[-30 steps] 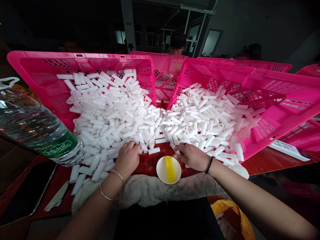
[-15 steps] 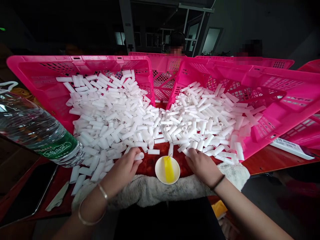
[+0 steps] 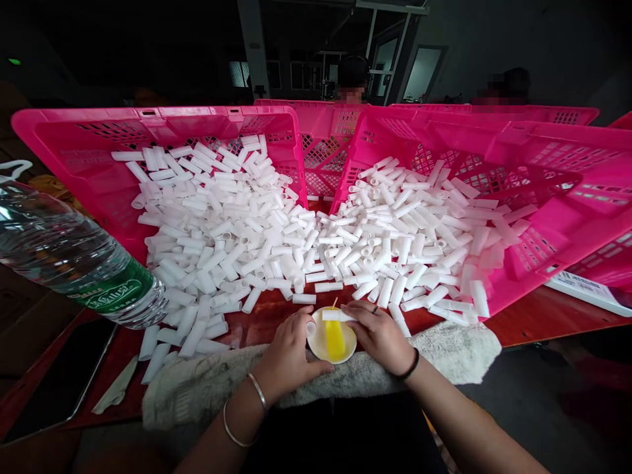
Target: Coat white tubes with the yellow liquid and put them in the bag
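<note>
My left hand (image 3: 291,345) is at the left rim of a small white dish (image 3: 318,351), its fingers curled round a short white plastic tube (image 3: 311,330) whose open end shows. The thumb stretches apart below. My right hand (image 3: 382,332) pinches another white tube (image 3: 334,316) by its right end and keeps it level over the dish. In the dish lies a yellow piece (image 3: 335,341) with a thin stick poking up at its top. Beyond both hands spreads a big heap of loose white tubes (image 3: 222,230).
Tipped pink crates (image 3: 494,141) hold the heap at left and right. A water bottle (image 3: 113,276) leans at the left beside a dark phone-like slab (image 3: 54,382). A grey towel (image 3: 197,388) lines the table's front edge. People sit beyond the crates.
Both hands have moved inward to the dish. The left brought its tube along from the left; the right has come from the heap's edge with a tube in its fingers.
</note>
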Demonstrator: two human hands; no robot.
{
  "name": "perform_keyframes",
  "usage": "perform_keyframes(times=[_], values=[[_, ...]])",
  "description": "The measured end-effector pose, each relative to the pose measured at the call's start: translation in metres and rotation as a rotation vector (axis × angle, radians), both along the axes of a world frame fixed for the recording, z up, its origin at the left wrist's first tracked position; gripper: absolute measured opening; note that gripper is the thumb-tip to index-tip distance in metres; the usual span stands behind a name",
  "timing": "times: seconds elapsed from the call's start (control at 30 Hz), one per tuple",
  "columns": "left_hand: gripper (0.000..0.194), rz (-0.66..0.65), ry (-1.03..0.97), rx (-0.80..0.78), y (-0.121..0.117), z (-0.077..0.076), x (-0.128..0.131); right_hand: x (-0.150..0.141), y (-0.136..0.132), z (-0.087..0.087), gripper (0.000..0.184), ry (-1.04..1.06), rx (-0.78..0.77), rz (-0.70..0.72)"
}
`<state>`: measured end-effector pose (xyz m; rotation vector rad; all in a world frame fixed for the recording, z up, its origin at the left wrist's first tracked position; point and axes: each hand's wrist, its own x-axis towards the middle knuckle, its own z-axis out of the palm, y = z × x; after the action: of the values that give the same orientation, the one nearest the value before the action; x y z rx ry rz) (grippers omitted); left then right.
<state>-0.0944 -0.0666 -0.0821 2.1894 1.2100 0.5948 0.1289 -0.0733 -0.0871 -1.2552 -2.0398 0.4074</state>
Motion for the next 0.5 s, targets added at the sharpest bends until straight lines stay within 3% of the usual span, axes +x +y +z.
perform_keyframes(times=[0.13,0.33,0.4,0.5], values=[[0.070,-0.026,0.009,-0.029,0.0014,0.0023,-0.0012,0.0045,0.0015,-0.0005,0.023,0.040,0.049,0.063],[0.075,-0.039,0.020,-0.079,0.0023,0.0052,-0.0013,0.0070,-0.0025,0.0028,0.034,0.255,-0.345,0.007],[0.077,-0.035,0.023,-0.088,0.0025,0.0049,-0.0015,0.0055,-0.0032,0.0049,0.025,0.181,-0.303,-0.009],[0.078,-0.025,0.013,-0.080,0.0022,0.0041,-0.0022,0.0031,-0.0033,0.0064,0.020,0.065,-0.049,0.020]])
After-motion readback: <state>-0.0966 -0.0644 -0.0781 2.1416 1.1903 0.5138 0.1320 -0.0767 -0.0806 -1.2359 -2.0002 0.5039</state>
